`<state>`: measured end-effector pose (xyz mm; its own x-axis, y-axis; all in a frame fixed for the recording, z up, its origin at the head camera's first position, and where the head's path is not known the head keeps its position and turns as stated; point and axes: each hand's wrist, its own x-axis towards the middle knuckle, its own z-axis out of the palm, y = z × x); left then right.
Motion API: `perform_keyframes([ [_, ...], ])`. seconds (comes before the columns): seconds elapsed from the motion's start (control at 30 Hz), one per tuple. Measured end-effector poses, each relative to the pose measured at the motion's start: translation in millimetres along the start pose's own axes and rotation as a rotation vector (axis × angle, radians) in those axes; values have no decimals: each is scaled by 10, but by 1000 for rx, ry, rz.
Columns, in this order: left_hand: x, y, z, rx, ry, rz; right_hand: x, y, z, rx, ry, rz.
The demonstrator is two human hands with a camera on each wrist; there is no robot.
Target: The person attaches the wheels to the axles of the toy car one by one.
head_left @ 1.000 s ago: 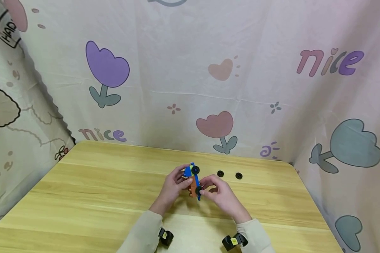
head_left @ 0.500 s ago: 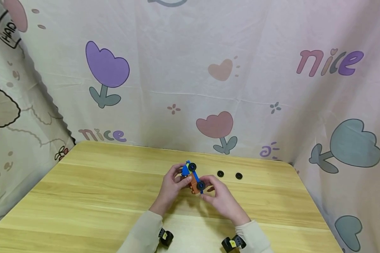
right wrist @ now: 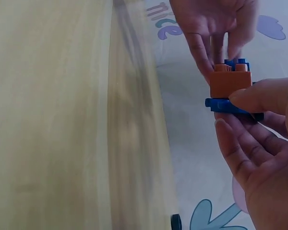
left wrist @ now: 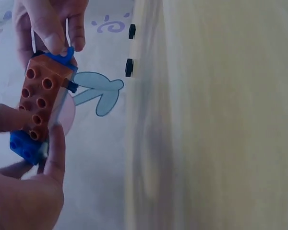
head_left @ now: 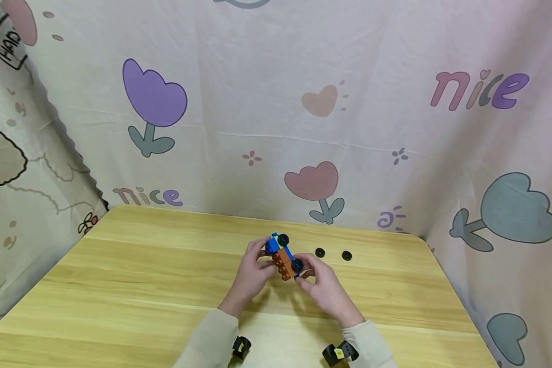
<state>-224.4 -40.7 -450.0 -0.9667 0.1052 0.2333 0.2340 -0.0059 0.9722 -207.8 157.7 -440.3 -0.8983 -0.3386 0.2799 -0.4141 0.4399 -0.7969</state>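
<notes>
Held over the table is a toy car of building blocks, with orange studded bricks and a blue block on a blue base. Two black wheels show on its right side, a front wheel and a rear wheel. My left hand grips the blue-block end between thumb and fingers. At the other end my right hand pinches the base, its thumb on the blue end in the right wrist view. A dark peg juts bare from the other side in the left wrist view.
Two loose black wheels lie on the wooden table beyond my right hand. A printed curtain hangs behind the table's back edge. Black cameras are strapped to both wrists.
The car has tilted, so its studded orange top faces more toward me now. My right hand has shifted its fingers from the rear wheel to the base's end. The loose wheels stay put.
</notes>
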Motion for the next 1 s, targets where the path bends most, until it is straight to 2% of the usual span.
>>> perform_keyframes([
  [0.23, -22, 68, 60, 165, 94, 24, -4, -15, -11, 44, 39, 20],
  [0.43, -39, 152, 91, 302, 123, 71, -5, -43, -36, 85, 67, 55],
  [0.57, -49, 182, 104, 436, 129, 156, -7, -34, -42, 111, 61, 79],
  [0.73, -47, 180, 94, 601, 155, 306, -8, -34, -52, 158, 61, 99],
  [0.87, -35, 156, 62, 682, 150, 400, -9, -33, -63, 199, 53, 107],
  [1.0, -19, 141, 29, 731, 109, 478, -8, -15, -72, 218, 51, 109],
])
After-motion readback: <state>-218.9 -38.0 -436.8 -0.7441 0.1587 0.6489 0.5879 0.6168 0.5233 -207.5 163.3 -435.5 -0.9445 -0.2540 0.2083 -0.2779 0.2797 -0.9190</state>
